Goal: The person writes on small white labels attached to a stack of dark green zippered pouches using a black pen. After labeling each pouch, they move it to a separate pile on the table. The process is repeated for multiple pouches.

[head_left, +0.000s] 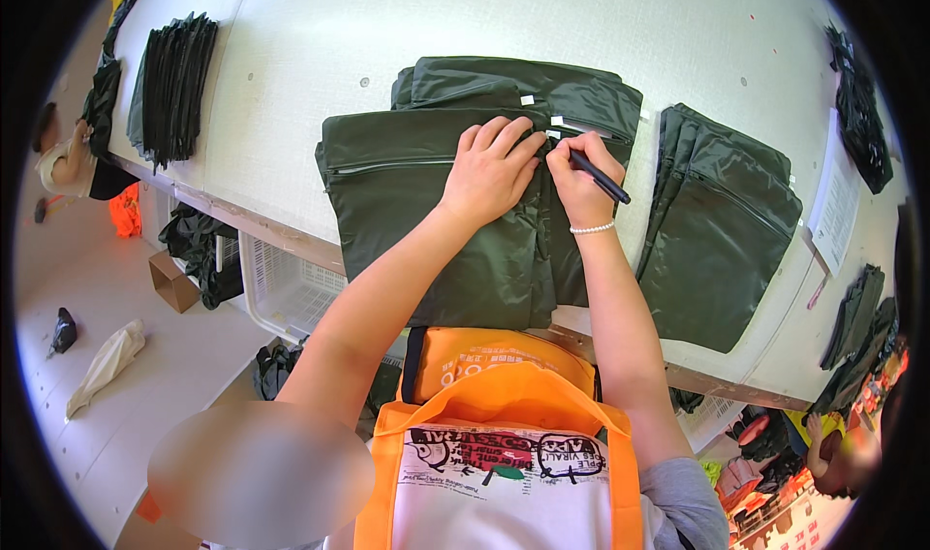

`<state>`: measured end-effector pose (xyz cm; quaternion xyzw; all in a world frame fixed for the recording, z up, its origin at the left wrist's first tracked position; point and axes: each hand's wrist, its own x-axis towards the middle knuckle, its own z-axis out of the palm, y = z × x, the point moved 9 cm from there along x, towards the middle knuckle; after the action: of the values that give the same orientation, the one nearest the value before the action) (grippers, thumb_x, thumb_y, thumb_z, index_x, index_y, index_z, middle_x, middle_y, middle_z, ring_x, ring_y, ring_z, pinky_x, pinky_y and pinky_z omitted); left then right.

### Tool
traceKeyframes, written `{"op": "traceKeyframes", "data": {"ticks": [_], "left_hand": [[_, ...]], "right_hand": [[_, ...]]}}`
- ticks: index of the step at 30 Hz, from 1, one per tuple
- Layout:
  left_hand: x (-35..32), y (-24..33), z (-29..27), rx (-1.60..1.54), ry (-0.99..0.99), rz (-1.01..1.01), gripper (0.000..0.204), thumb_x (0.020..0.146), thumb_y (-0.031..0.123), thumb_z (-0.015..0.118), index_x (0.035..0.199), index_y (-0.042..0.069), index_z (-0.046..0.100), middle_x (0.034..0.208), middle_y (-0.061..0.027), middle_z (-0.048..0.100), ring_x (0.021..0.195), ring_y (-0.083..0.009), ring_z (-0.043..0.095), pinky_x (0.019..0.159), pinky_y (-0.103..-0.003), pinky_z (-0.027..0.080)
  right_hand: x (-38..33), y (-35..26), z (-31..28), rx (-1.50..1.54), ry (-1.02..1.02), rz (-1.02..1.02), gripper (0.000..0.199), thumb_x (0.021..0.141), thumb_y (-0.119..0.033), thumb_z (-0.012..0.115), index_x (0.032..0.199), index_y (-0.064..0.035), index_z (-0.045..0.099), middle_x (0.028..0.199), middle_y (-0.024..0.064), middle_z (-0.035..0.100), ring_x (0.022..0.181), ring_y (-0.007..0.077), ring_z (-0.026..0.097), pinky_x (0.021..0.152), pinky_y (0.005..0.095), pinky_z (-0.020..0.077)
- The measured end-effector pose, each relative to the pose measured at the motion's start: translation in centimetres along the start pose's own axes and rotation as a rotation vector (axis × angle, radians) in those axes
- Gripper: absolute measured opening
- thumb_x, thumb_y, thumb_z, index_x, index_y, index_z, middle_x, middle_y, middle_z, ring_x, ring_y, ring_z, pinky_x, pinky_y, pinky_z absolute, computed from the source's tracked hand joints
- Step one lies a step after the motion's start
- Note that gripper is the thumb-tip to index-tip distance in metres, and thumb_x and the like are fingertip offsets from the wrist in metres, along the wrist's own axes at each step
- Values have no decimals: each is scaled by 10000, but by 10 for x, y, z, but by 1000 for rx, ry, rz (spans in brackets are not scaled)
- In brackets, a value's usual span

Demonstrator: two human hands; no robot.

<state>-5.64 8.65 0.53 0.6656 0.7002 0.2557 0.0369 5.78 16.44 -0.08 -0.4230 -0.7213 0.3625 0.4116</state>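
Spread out on the table in front of me is a dark green folded garment (397,201) with a zipper line across its upper part. My left hand (491,167) lies on its upper right part, fingers apart and palm down, pressing the cloth. In my right hand (587,184) is a black marker pen (605,181), its body slanting down to the right. The pen's front end is hidden by my fingers, close to a small white label (553,134) beside my left fingertips. More folded dark green garments (513,75) lie just behind.
Right of my hands sits another stack of dark green garments (717,225). A black pile (174,90) stands at the far left of the white table (310,27). White crates (291,279) show under its edge. A printed sheet (838,196) lies at right. People are at both sides.
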Motion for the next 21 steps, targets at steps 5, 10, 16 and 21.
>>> {"op": "traceKeyframes", "data": {"ticks": [5,10,16,21], "left_hand": [[1,2,-1,-9,-4,-2,326,855,200,640,1174,137,623,1227,-40,567,1124,-263,518,957,-413,380],[-4,-17,-14,-234,156,-89,254,851,106,614,1103,77,607,1198,-91,577,1110,-305,525,955,-427,396],[-11,-20,-43,-300,401,-72,245,852,84,575,1094,60,601,1191,-115,589,1094,-322,526,964,-416,382],[-19,-16,-72,-225,440,-114,341,893,150,553,1216,39,558,1289,-129,551,1198,-323,484,1023,-425,337]], "right_hand": [[-4,6,-8,59,57,45,119,773,-22,677,732,-33,566,593,55,555,491,104,484,489,251,423],[-35,-21,-17,23,8,16,158,893,-22,622,1045,-44,656,811,126,666,664,227,633,617,335,508],[-59,-50,2,-201,-81,-48,265,780,46,655,1008,-72,589,802,116,592,756,304,573,675,378,462],[-27,-67,-117,-186,202,66,184,856,80,571,959,-72,587,879,68,618,787,171,622,726,294,504]]}}
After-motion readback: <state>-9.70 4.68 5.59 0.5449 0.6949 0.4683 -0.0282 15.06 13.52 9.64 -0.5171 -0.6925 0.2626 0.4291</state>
